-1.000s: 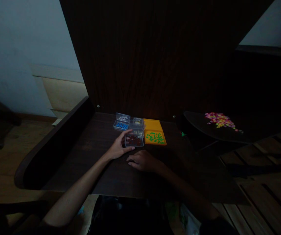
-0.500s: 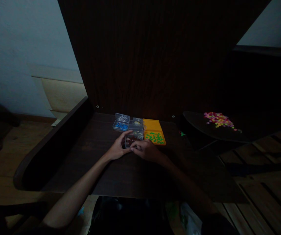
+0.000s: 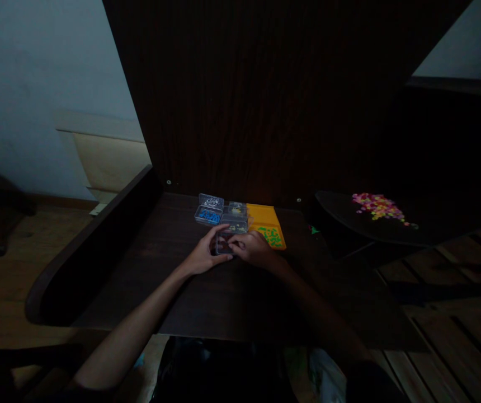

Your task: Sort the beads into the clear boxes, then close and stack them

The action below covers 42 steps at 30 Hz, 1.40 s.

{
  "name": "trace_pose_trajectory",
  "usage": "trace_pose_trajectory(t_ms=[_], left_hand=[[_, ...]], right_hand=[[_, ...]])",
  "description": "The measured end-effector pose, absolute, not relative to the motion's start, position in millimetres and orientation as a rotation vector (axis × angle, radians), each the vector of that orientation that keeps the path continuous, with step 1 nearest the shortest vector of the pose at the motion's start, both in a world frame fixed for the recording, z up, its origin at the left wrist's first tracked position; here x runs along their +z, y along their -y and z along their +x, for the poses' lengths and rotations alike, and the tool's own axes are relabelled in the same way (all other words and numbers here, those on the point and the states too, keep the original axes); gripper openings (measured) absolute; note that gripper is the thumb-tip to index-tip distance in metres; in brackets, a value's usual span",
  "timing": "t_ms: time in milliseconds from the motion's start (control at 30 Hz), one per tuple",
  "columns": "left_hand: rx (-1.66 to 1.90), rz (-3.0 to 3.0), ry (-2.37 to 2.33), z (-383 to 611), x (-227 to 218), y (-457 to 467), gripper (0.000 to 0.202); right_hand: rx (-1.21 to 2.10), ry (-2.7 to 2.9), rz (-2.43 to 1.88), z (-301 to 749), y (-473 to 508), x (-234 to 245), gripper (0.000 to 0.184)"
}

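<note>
A small clear plastic box [image 3: 222,244] lies on the dark wooden desk, with dim reddish-brown bits inside. My left hand [image 3: 202,254] grips it from the left, index finger along the far side and thumb along the near side. My right hand [image 3: 254,250] reaches over the box from the right with its fingertips pinched together at the opening. What they hold, if anything, is too small and dark to make out. Just beyond is a clear container [image 3: 236,226] with pale pieces. Right beside it, an open yellow case [image 3: 262,213] holds small green pieces [image 3: 273,237], partly covered by my right hand.
An open clear box of blue pieces [image 3: 207,215] stands at the back left of the group. Another clear box [image 3: 237,209] with yellowish bits is behind. Pink and yellow pieces [image 3: 378,207] are heaped on a side shelf [image 3: 333,210]. A raised wooden side [image 3: 93,246] borders the desk at left.
My right fingertips have moved from the near edge of the clear box up and slightly right, over its opening. My left hand keeps its grip. The whole view has shifted slightly.
</note>
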State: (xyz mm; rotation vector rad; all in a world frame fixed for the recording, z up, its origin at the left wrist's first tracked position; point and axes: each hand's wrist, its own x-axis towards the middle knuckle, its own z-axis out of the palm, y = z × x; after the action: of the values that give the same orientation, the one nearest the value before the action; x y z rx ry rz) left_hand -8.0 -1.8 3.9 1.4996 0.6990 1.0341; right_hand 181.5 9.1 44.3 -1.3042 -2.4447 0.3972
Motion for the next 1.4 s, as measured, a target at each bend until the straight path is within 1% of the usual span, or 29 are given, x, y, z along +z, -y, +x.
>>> trace_pose_trajectory(t_ms=[133, 333, 467, 633, 767, 967, 1167, 1267, 1400], left_hand=[[1.027, 1.498, -0.708, -7.9, 3.1, 1.5, 0.079], [1.032, 1.488, -0.699, -7.8, 2.0, 0.2, 0.079], [1.033, 1.498, -0.710, -7.8, 3.0, 0.5, 0.080], [1.046, 1.513, -0.725, -8.3, 5.1, 0.8, 0.078], [1.086, 1.510, -0.743, -9.0, 4.3, -1.0, 0.080], [1.099, 1.514, -0.789, -11.0, 1.4, -3.1, 0.080], [1.099, 1.522, -0.785, -10.8, -0.3, -3.1, 0.080], [1.095, 1.525, -0.775, -10.6, 1.3, -2.3, 0.080], [1.093, 1.520, -0.768, -10.6, 3.2, -1.5, 0.079]], right_hand=[[0.382, 2.467, -1.253, 184.5, -9.5, 41.5, 0.015], [0.405, 2.415, -1.284, 191.1, -7.6, 44.3, 0.023], [0.418, 2.359, -1.271, 194.3, -2.3, 49.2, 0.022], [0.445, 2.350, -1.020, 187.8, 18.3, 48.9, 0.017], [0.528, 2.464, -0.838, 172.9, 35.7, 34.5, 0.015], [0.336, 2.702, -1.015, 155.3, 42.1, -0.1, 0.023], [0.189, 2.760, -1.081, 153.3, 44.9, -13.2, 0.020], [0.222, 2.699, -1.083, 155.5, 45.9, -11.1, 0.016], [0.376, 2.572, -1.025, 163.7, 43.7, 2.4, 0.007]])
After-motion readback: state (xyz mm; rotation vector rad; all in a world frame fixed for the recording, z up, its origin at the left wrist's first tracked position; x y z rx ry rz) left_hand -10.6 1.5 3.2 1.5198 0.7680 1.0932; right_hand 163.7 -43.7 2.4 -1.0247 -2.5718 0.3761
